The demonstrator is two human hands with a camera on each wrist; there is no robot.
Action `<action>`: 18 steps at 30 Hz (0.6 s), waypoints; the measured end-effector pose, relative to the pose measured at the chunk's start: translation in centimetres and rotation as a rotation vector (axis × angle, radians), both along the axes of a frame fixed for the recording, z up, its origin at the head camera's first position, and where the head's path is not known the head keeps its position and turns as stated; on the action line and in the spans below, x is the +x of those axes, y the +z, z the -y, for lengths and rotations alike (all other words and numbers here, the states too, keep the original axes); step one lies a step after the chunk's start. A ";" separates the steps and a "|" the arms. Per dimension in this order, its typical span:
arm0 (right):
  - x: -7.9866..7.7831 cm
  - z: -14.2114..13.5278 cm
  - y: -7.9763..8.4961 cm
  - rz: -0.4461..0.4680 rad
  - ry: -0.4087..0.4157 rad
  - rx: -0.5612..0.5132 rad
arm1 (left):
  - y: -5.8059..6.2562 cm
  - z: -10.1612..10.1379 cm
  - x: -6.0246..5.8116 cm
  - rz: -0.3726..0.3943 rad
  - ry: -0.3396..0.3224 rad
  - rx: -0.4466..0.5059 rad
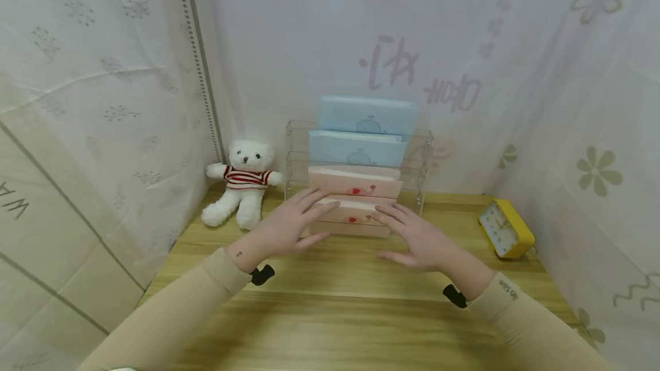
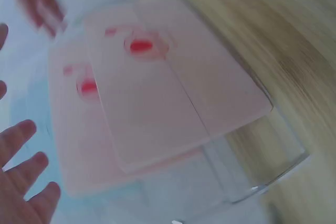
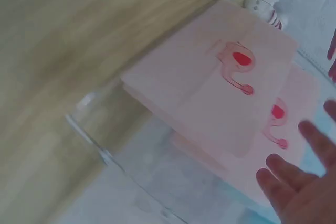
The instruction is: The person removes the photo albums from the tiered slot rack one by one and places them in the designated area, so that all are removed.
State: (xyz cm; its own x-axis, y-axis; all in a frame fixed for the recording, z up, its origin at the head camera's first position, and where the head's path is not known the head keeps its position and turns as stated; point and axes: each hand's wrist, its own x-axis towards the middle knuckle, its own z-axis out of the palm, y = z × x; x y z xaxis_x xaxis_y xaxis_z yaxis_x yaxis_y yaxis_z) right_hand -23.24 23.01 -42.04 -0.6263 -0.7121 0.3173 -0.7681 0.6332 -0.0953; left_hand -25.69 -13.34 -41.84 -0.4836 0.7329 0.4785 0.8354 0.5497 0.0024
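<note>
Sitting at the left of the table [image 1: 330,314], the bear [image 1: 247,185] faces me in a striped top, one arm just beside the clear rack [image 1: 289,126].

Next, my left hand [image 1: 286,225]: fingers extended and slightly spread, thumb apart, nothing gripped. The left wrist view shows a gap between its fingertips and the pink books; in the head view they overlap the left ends of those books.

Centre: the rack stands ahead of me, stepped, rising away from my hands. Lowest and nearest is the front pink book [image 1: 353,217]; behind and above it, in order, come the rear pink book [image 1: 356,185], the lower blue book [image 1: 356,150] and the upper blue book [image 1: 368,113]. The front pink book lies straight ahead, between my two sets of fingertips, its long edge running left to right, so each hand faces one short end. I judge neither hand clearly nearer.

Then my right hand [image 1: 420,239]: fingers extended, thumb apart, holding nothing. Its fingertips overlap the right ends of the pink books; I cannot tell whether they touch.

Far right, the yellow clock [image 1: 507,231] stands tilted, well apart from my right hand.
</note>
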 end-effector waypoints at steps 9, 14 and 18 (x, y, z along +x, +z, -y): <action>-1.2 0.1 -2.6 0.069 -0.384 -0.259 | -4.3 1.4 -2.1 0.097 0.304 0.473; -1.6 0.1 -3.5 0.187 -0.538 -0.332 | -6.7 1.9 -2.8 0.320 0.479 0.638; -2.2 0.2 -4.5 0.301 -0.589 -0.384 | -8.2 2.1 -3.1 0.437 0.519 0.728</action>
